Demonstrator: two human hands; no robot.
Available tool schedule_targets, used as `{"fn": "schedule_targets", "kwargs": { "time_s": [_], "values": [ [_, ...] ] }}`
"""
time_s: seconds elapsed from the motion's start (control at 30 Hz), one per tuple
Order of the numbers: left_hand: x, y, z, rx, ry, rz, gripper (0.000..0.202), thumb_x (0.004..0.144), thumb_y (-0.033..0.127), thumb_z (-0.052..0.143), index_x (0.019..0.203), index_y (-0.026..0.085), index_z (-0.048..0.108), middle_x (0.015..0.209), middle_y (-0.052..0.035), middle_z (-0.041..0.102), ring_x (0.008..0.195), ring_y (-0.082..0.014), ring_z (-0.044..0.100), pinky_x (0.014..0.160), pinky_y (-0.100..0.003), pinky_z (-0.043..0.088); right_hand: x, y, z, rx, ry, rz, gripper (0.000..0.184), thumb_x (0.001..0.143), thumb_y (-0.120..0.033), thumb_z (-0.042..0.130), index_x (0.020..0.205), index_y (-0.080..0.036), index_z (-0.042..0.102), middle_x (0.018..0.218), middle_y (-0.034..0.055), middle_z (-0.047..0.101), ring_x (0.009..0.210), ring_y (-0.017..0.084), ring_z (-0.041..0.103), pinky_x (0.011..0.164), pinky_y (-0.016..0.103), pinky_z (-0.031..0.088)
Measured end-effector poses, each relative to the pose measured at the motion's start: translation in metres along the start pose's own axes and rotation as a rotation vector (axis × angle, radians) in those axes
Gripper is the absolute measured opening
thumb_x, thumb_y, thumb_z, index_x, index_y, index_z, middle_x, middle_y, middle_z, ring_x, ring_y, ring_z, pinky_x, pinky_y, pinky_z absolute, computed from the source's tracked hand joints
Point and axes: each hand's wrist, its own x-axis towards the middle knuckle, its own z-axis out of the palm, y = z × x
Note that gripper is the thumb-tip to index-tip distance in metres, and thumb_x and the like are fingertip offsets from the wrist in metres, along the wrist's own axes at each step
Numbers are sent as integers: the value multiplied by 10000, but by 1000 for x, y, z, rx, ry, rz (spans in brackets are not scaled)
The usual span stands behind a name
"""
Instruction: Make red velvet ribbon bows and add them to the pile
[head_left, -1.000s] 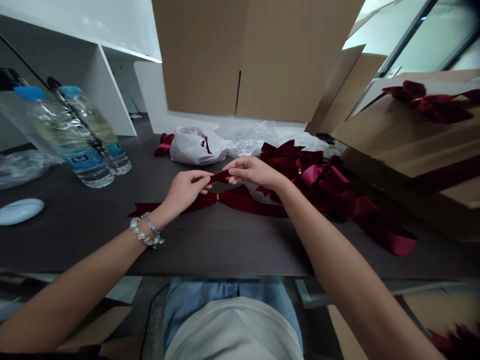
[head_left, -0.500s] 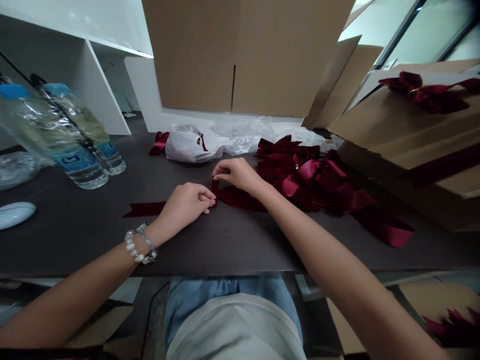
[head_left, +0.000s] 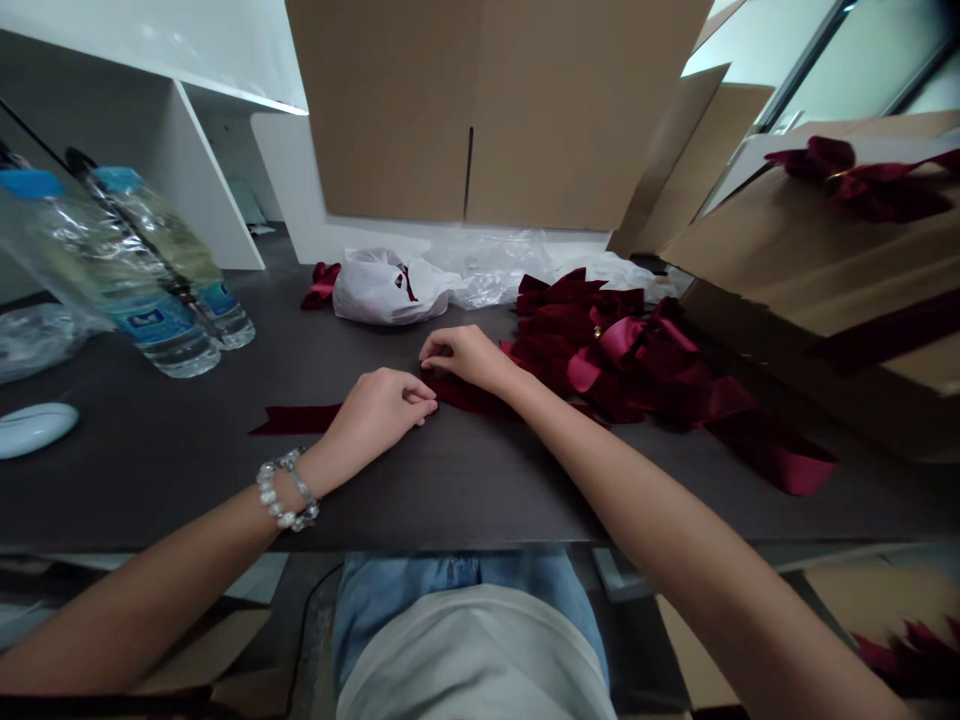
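Left hand (head_left: 382, 412): thumb and fingertips drawn together over the middle of a dark red ribbon (head_left: 300, 419); we cannot tell what, if anything, is pinched between them. Right hand (head_left: 466, 355): fingers curled, thumb near the forefinger, just behind the left fingertips; whether it grips the cloth we cannot tell. The ribbon lies on the desk (head_left: 480, 480), roughly midway between front and back edges, its notched end toward the left side, more of it showing beneath the right hand. Beaded bracelets (head_left: 287, 518) on the left wrist.

Farther out, we note a heap of red bows (head_left: 630, 350) to the right, one loop trailing toward the front right corner. Near the back edge: a white bag (head_left: 390, 290), a small red bow (head_left: 321, 287) just left of it, clear plastic (head_left: 499, 270) on its right. Toward the back left corner we count two water bottles (head_left: 176, 348); nearer the front, a white mouse (head_left: 36, 430). A cardboard sheet (head_left: 480, 110) stands behind; a cardboard box (head_left: 810, 260) occupies the right end, another bow (head_left: 825, 165) atop it.
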Motion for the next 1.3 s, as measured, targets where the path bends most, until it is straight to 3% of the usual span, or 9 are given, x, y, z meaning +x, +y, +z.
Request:
{"fn": "schedule_targets", "kwargs": {
  "time_s": [0.33, 0.53, 0.67, 0.77, 0.87, 1.0, 1.1, 1.2, 1.3],
  "values": [
    [0, 1, 1, 46, -8, -9, 198, 788, 321, 609, 840, 200, 757, 699, -24, 741, 691, -174, 699, 639, -239, 482, -1, 3, 1, -11, -47, 11, 28, 807, -127, 698, 833, -133, 704, 806, 36, 695, 748, 123, 619, 703, 221, 417],
    [-8, 10, 1, 346, 5, 71, 268, 855, 320, 511, 862, 219, 759, 848, -64, 750, 805, -222, 685, 696, -277, 452, -2, 2, 5, -156, -126, 10, 48, 824, -145, 675, 867, -154, 693, 903, 47, 701, 810, 147, 618, 702, 236, 406],
    [-17, 13, 6, 595, 41, 155, 377, 913, 352, 421, 1026, 183, 738, 1016, -114, 698, 892, -245, 661, 692, -290, 440, -2, -8, 1, -297, -135, 97, 224, 815, -217, 714, 1017, -133, 667, 989, 98, 702, 860, 201, 631, 683, 262, 401],
    [-22, 13, 10, 704, 47, 175, 404, 937, 358, 380, 1051, 181, 724, 1057, -106, 671, 896, -231, 656, 631, -276, 413, -1, -16, -3, -327, -229, 71, 156, 875, -155, 609, 1004, -130, 693, 1001, 100, 710, 892, 203, 636, 715, 262, 402],
    [-25, 14, 13, 767, 58, 198, 394, 946, 343, 367, 1052, 188, 714, 1099, -88, 659, 889, -226, 663, 591, -278, 406, -1, -24, -10, -306, -326, 46, 243, 916, -113, 490, 972, -124, 726, 1005, 98, 719, 887, 180, 631, 741, 248, 396],
    [-27, 14, 17, 827, 61, 222, 377, 950, 313, 365, 1079, 178, 692, 1099, -77, 661, 879, -233, 674, 571, -295, 435, -2, -29, -23, -221, -410, 155, 226, 895, -227, 542, 921, -123, 741, 871, 65, 708, 722, 134, 573, 646, 236, 368],
    [-28, 14, 19, 819, 76, 235, 383, 958, 293, 341, 1055, 178, 694, 1100, -68, 671, 903, -229, 674, 602, -298, 466, -3, -26, -27, -89, -465, 233, 215, 848, -307, 620, 836, -124, 733, 662, -3, 595, 589, 92, 440, 555, 234, 301],
    [-24, 11, 17, 766, 118, 231, 403, 966, 281, 316, 1016, 182, 704, 1103, -62, 686, 907, -221, 677, 657, -302, 494, -5, -21, -29, 18, -412, 233, 248, 835, -338, 643, 739, -115, 696, 578, -36, 465, 553, 75, 340, 543, 242, 259],
    [-16, 7, 9, 656, 253, 219, 396, 964, 274, 329, 1120, 166, 677, 1177, -85, 679, 968, -233, 673, 752, -321, 514, -6, -23, -31, 166, -193, 198, 298, 847, -360, 628, 677, -116, 627, 589, -34, 462, 557, 70, 351, 557, 244, 268]
  ]
}}
